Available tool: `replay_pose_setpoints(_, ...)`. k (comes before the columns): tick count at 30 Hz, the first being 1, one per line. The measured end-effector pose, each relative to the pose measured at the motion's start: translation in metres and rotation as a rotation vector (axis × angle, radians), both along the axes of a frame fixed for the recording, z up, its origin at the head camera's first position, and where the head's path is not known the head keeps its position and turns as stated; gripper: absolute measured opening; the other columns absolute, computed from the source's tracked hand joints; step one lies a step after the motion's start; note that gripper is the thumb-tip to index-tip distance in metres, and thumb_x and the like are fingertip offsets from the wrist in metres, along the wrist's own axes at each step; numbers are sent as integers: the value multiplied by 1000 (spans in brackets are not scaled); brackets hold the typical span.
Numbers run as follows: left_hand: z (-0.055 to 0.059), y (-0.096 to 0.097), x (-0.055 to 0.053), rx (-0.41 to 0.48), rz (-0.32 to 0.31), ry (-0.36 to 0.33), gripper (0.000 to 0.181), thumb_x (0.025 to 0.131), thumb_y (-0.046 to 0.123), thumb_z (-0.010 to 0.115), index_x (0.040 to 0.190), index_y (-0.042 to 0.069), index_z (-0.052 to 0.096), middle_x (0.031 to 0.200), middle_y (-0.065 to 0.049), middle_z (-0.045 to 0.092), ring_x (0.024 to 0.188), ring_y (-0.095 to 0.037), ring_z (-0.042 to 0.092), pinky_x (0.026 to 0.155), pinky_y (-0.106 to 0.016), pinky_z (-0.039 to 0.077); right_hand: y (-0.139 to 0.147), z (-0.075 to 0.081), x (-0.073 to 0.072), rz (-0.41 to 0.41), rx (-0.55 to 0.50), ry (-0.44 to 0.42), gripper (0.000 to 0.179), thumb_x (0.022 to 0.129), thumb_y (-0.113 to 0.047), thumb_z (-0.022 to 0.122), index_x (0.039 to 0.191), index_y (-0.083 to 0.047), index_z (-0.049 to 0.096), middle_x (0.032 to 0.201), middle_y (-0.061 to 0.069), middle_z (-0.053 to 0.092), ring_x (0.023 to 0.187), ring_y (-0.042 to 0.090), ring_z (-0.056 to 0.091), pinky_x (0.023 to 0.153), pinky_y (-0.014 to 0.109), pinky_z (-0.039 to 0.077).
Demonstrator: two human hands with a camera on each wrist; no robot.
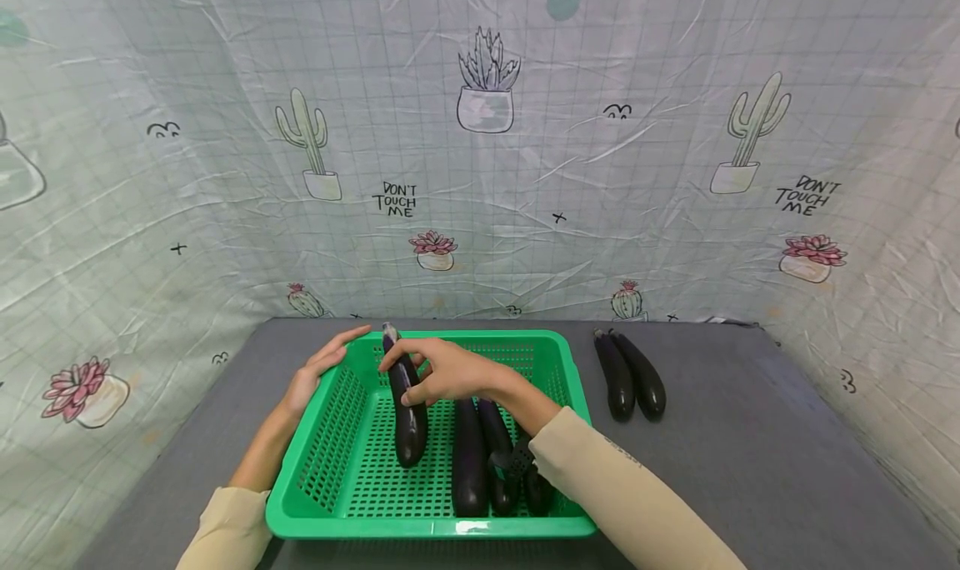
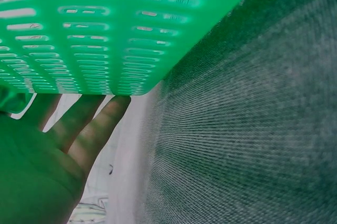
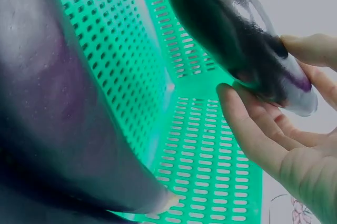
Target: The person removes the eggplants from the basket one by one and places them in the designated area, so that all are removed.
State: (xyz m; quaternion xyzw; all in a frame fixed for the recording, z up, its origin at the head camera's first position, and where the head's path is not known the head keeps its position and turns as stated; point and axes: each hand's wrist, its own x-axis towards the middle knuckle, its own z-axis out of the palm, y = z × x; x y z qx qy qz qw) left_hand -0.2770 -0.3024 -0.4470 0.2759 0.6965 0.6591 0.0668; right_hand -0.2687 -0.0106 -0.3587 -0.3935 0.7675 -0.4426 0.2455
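Note:
My right hand (image 1: 457, 372) holds a dark purple eggplant (image 1: 409, 438) between thumb and fingers, over the left part of a green plastic basket (image 1: 427, 529). The eggplant's stem end points to the back wall of the basket. In the right wrist view, the fingers and thumb grip the eggplant (image 3: 226, 16) near its stem end. My left hand (image 1: 318, 370) rests at the basket's left rim. Its fingers (image 2: 102, 121) extend straight against the outer side in the left wrist view. Several more eggplants (image 1: 469, 470) lie side by side in the basket's right half, partly hidden by my right forearm.
Two eggplants (image 1: 617, 378) lie together on the dark grey table (image 1: 750, 462), right of the basket. Behind the table hangs a pale cloth (image 1: 555, 170) printed with cacti and potted plants, which also runs along both sides.

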Motion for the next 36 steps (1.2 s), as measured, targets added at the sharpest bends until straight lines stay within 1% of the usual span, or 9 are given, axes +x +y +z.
replay_pose_setpoints(4,1,0,0,10,-6,-7,52,115,17,18,164,2,19,147,-3,54,122,-15,65,99,-33,57,3,6,1,-1,6,10,45,95,-4,71,136,-21,63,152,7,46,86,18,70,68,29,56)
replay_pose_setpoints(11,-1,0,1,91,-81,-45,52,115,15,16,165,2,15,150,-7,53,128,-24,63,101,-35,57,11,19,6,-36,-40,-35,48,95,-2,71,135,-27,63,157,7,39,103,23,70,77,33,59)
replay_pose_setpoints(14,-1,0,1,88,-77,-33,52,115,14,16,164,0,14,148,-6,55,127,-23,64,99,-34,57,15,24,9,-54,-40,-18,48,95,-4,72,133,-31,64,158,5,39,115,24,67,80,34,60)
replay_pose_setpoints(15,-1,0,1,85,-74,-29,52,115,14,16,164,-1,14,148,-6,55,126,-23,64,99,-34,57,16,26,10,-61,-38,-12,47,95,-5,72,132,-33,64,158,5,38,119,26,66,76,34,59)
replay_pose_setpoints(20,0,1,1,68,-50,-29,52,115,15,17,165,1,17,150,-7,53,128,-22,63,101,-34,56,24,31,11,-86,-28,39,48,95,-10,74,132,-38,63,159,-3,40,136,30,53,86,34,57)
replay_pose_setpoints(22,0,1,1,69,-47,-39,52,115,15,18,165,3,18,151,-7,52,130,-22,62,102,-34,56,28,33,11,-92,-37,41,48,94,-10,74,132,-38,63,158,-4,41,135,30,52,91,37,57)
replay_pose_setpoints(26,0,1,1,82,-58,-48,52,115,15,17,165,3,17,152,-8,50,132,-22,60,103,-35,55,36,37,13,-101,-67,42,47,94,-9,74,132,-35,64,154,-5,45,133,29,54,90,40,59)
replay_pose_setpoints(31,0,1,1,90,-65,-44,52,115,14,16,165,0,13,153,-7,50,133,-21,60,104,-34,55,46,41,12,-88,-100,85,48,94,-6,73,134,-29,64,151,-7,51,139,23,45,109,43,49)
replay_pose_setpoints(36,2,2,1,38,-17,6,52,114,14,17,164,1,19,154,0,48,134,-16,58,105,-30,53,58,44,14,-98,-112,84,47,94,-6,73,135,-26,63,151,-6,52,140,24,45,110,45,48)
